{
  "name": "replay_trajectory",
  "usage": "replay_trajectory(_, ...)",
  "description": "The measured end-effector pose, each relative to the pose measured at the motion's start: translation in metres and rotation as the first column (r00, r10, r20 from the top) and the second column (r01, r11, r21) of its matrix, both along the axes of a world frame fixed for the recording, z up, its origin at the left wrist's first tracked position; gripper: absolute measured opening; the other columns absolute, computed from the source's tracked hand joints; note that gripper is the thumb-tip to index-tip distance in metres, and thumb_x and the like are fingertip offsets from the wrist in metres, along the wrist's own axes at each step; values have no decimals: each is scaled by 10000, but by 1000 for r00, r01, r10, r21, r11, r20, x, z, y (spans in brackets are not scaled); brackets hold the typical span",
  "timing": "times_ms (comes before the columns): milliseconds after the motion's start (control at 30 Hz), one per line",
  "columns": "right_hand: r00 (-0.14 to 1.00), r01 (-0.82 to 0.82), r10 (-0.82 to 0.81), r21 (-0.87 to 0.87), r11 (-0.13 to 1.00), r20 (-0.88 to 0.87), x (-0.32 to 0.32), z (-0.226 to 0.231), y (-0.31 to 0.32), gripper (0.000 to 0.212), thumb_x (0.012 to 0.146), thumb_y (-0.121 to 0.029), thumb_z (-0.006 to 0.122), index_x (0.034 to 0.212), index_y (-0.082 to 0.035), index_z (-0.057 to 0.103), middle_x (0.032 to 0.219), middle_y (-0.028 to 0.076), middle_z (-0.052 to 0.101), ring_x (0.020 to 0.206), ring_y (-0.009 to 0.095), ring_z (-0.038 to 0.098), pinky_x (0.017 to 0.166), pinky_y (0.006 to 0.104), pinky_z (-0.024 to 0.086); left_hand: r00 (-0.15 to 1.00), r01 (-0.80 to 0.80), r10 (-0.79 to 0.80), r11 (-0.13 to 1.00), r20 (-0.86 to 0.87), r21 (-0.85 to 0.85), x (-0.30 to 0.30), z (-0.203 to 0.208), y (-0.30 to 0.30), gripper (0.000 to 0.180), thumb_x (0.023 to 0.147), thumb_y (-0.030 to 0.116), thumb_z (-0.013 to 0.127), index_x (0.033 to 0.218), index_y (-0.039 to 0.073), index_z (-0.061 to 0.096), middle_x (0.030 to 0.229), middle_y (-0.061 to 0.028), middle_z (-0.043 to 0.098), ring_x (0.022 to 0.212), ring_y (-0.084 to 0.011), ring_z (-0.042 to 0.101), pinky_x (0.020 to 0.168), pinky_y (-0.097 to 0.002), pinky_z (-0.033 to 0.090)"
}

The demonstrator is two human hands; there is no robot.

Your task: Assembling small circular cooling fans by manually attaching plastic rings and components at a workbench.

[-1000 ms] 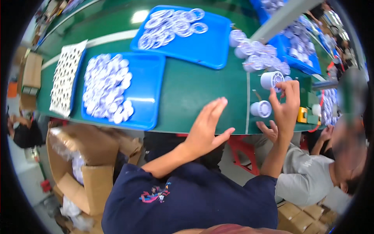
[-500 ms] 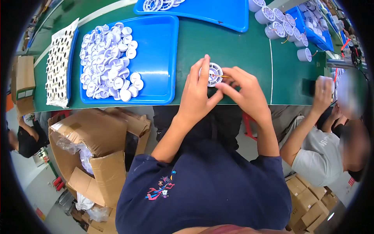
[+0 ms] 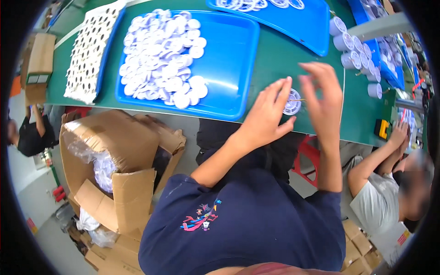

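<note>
My left hand [image 3: 266, 112] grips a white round spoked plastic part [image 3: 292, 104] at the table's near edge, fingers and thumb bent about its left side. A thin yellowish wire [image 3: 299, 100] sticks out of the part to the right. Just right of the wire is my right hand [image 3: 324, 98], blurred by motion. Its fingers are spread, with nothing seen between them. The underside of the part is hidden.
Left of my hands, a blue tray [image 3: 229, 82] holds a heap of white discs [image 3: 160, 55]. A second blue tray [image 3: 307, 32] has white rings. White cylinders [image 3: 350, 59] stand at the right. Farther left lies a white sheet with dark spots [image 3: 91, 50]. A co-worker [image 3: 378, 197] sits at the right.
My right hand has come off the wire and opened its fingers. My left hand keeps the round part. The whole view has shifted, so the table's things appear farther right.
</note>
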State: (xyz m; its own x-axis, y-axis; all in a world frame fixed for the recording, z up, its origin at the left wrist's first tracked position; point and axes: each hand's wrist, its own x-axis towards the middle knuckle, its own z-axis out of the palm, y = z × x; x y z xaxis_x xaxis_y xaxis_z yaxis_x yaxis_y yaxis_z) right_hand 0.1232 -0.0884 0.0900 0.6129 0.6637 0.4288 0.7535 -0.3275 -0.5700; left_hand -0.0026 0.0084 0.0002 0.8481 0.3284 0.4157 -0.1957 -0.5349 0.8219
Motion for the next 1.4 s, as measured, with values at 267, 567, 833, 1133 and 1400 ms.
replay_trajectory(267,729,-465,603,-411,784,325,13,-74,195,323,889,-91,726,1207,-67,677,1168,116,657,1028,303,697,792,390,626,989,-143,139,982,45,127,-1,-10,-17,653,840,216,887,1365,-35,592,1319,-257,601,1112,-470,610,916,-522,505)
replay_trajectory(567,855,-220,334,-305,927,397,25,-18,134,219,989,-185,655,873,0,640,856,174,656,762,360,709,672,460,594,999,-38,36,998,31,51,-5,-9,-7,706,840,219,870,1415,-28,542,1329,-224,618,1206,-432,601,1017,-501,489)
replay_trajectory(833,934,-37,29,-15,999,-356,-12,-4,-37,91,985,-39,744,993,52,746,893,123,660,723,184,645,645,348,495,984,-169,169,986,-49,6,13,0,-27,729,714,127,930,1357,28,603,1264,-173,612,1140,-384,612,932,-482,496)
replay_trajectory(1133,820,148,-68,96,984,-568,-21,-21,-44,90,965,-1,770,1051,24,772,1023,84,680,663,63,572,563,257,458,998,-60,59,997,12,46,15,-7,-17,866,729,83,897,1514,2,541,1322,-194,633,1164,-387,640,953,-472,511)
replay_trajectory(1400,994,86,-83,45,995,-64,-28,-38,-63,215,869,17,821,1079,-6,779,1116,129,749,943,275,721,787,374,599,995,-94,95,996,37,-3,18,-6,-26,817,729,79,911,1475,10,584,1268,-172,644,1106,-373,650,924,-456,526)
